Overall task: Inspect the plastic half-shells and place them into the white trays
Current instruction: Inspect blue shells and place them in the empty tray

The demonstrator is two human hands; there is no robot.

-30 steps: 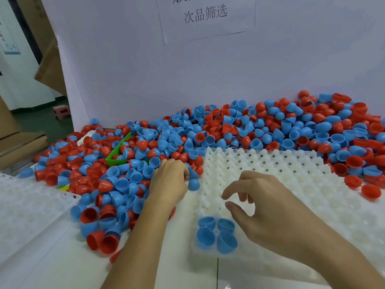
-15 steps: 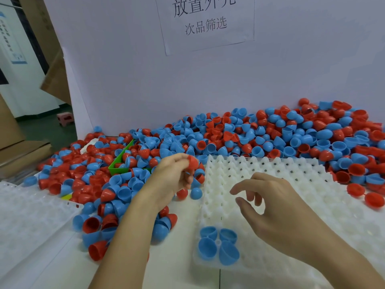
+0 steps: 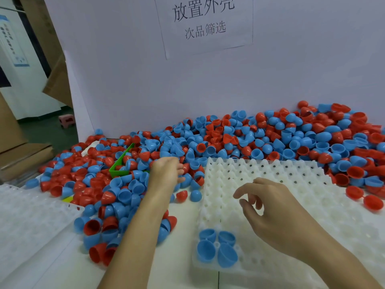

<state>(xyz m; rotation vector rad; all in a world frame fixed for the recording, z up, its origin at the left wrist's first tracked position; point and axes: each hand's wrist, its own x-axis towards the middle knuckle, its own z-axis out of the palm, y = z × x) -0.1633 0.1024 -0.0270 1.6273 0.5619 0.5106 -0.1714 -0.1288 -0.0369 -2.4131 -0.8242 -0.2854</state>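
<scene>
Head view, single camera: above the near edge of the white tray, facing forward and down, close; pile of half-shells beyond it.

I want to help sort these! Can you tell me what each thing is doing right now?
left hand: reaching into the pile, grip hidden
right hand: hovering over the tray, fingers loosely curled, holding nothing
white tray: mostly unfilled
four blue half-shells: seated in the tray's near left corner
pile of half-shells: loose, red and blue mixed
green bin: half buried in shells
second white tray: no shells visible in it
</scene>
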